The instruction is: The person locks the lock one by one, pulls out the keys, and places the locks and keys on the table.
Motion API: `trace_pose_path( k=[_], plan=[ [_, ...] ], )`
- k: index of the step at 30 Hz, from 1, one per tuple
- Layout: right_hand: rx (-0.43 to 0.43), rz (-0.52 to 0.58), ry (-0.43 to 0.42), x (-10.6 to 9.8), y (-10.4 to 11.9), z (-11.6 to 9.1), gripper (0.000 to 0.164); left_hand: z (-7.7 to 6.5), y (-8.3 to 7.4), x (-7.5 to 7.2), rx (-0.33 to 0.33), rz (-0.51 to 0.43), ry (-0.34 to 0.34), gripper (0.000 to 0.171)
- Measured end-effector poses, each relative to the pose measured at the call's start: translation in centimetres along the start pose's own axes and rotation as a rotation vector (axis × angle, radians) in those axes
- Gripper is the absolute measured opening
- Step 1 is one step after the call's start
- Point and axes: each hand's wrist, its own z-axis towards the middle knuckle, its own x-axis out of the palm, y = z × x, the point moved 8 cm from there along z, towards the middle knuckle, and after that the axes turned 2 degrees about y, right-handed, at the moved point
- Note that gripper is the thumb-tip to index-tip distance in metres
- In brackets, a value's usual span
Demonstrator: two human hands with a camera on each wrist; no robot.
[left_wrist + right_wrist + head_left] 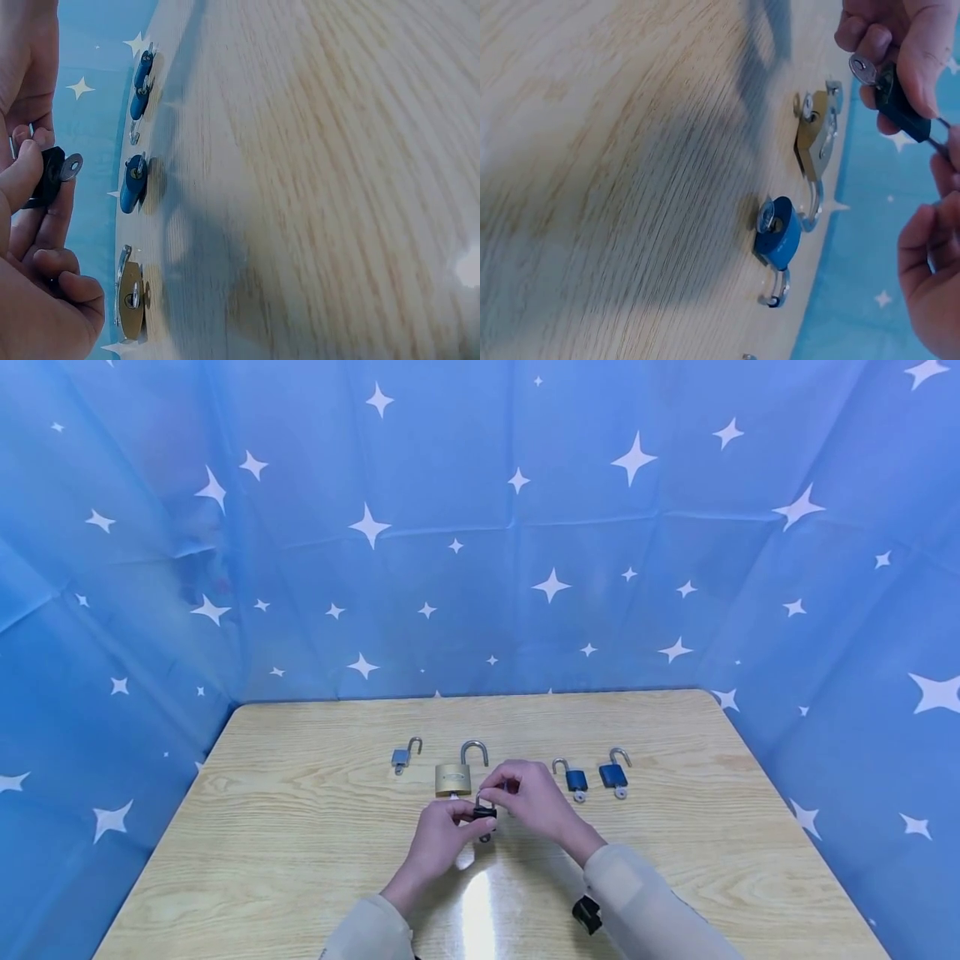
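Over the middle of the table, my left hand (441,841) grips a small black padlock (484,813) by its body, between thumb and fingers. A round-headed key (71,166) sticks out of the padlock's bottom. My right hand (528,797) pinches the padlock's thin metal shackle from above. Whether that shackle is latched, I cannot tell. Just behind the hands lies a large brass padlock (453,779) with its shackle raised and a key in it. Beside it, a blue padlock (778,234) with a key is mostly hidden by my right hand in the head view.
Two more blue padlocks (577,781) with swung-out shackles and keys lie to the right. A smaller pale-blue padlock (401,758), its shackle raised, lies left of the brass one. A black object (587,914) shows beside the right sleeve. A blue starry curtain (465,610) stands behind the wooden table (300,827).
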Motion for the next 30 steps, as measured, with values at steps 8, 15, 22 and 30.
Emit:
trace_pose_path(
  k=[8, 15, 22, 30],
  plan=[
    [-0.025, 0.021, -0.027, 0.8, -0.2, -0.4, 0.006, -0.1, 0.2, 0.1, -0.003, 0.061, -0.034, 0.016],
    [-0.004, 0.006, -0.061, 0.8, -0.4, -0.5, 0.014, 0.0, -0.1, 0.1, -0.006, 0.070, -0.034, 0.019],
    [0.016, 0.012, -0.044, 0.8, -0.5, -0.6, 0.007, 0.1, -0.4, -0.2, 0.005, 0.088, 0.004, 0.018],
    [0.016, -0.033, -0.062, 1.0, -0.8, -0.9, 0.008, 0.1, 0.2, -0.4, -0.023, 0.051, 0.022, 0.018]
  ],
)
